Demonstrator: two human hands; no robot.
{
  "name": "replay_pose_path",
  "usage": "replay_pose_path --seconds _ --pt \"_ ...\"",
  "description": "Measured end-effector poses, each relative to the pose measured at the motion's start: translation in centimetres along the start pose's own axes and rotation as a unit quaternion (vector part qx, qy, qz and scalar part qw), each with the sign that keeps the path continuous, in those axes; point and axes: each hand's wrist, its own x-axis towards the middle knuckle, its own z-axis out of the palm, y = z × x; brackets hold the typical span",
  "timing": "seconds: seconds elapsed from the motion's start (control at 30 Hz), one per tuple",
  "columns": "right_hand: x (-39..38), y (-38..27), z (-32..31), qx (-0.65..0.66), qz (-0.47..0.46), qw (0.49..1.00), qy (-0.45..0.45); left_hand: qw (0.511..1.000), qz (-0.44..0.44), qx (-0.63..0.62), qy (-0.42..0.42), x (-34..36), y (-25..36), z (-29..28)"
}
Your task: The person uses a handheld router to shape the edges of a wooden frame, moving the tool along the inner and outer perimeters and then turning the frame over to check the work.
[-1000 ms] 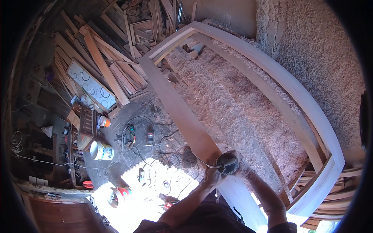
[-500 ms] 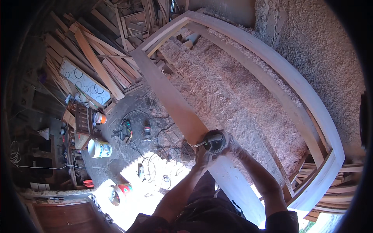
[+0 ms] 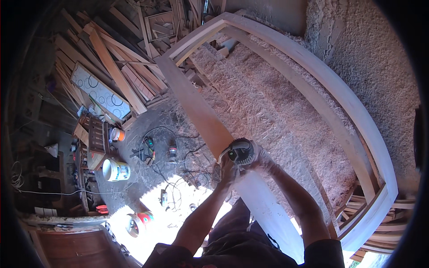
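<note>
Both hands are closed on a dark, round-topped corded power tool, apparently a router [image 3: 241, 150], on the near long board [image 3: 205, 125] of a large pale wooden frame [image 3: 353, 111]. My left hand [image 3: 228, 169] grips the tool's left side and my right hand [image 3: 259, 158] its right side; their fingertips are partly hidden. The board runs from the far left corner of the frame down past my body. Wood shavings [image 3: 281, 111] lie thickly inside the frame, along with a second curved plank [image 3: 313, 102].
Scrap boards [image 3: 116, 67] and a patterned panel [image 3: 98, 91] are piled at back left. A white bucket [image 3: 115, 169], a smaller bucket [image 3: 117, 134], power tools [image 3: 147, 149] and tangled cords lie on the floor [image 3: 129, 196]. A rough wall [image 3: 371, 67] stands right, stacked curved timber [image 3: 382, 230] below.
The tool and both my hands have moved up along the board, away from my body and a little left. The view has shifted slightly.
</note>
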Motion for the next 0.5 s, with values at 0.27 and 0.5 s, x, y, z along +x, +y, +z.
replay_pose_path --seconds 0.27,0.5 --pt "5.4 -0.4 0.5 0.131 0.036 0.99 -0.03 0.997 0.023 0.068 0.015 4.1 -1.0 -4.1" --pt "9.3 1.7 2.1 0.178 0.042 0.983 -0.002 0.994 -0.092 -0.026 -0.054 7.4 -4.5 -5.3"
